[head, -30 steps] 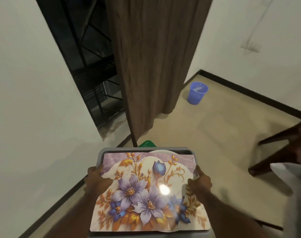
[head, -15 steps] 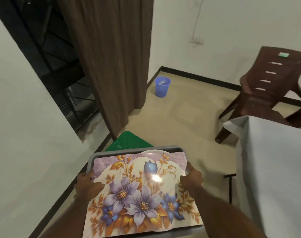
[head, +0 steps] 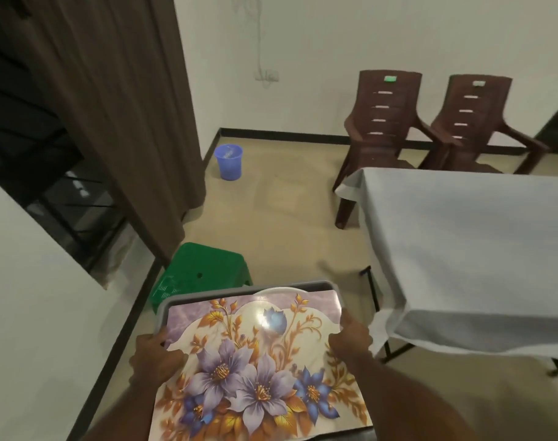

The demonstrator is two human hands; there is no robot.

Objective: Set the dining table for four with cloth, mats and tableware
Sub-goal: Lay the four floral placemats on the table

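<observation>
Mats [head: 258,374] with floral print lie atop the grey tray [head: 168,305], carried low in front — left hand [head: 155,356] and right hand [head: 350,340] grip its side edges, fingers curled over them. Cloth-covered surface [head: 462,249] lies ahead to the right, nearer the right hand, long axis running rightward.

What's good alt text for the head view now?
Both hands, left hand and right hand, hold a grey tray topped with a floral mat. A table in a white cloth stands to the right, two brown chairs behind it.
</observation>
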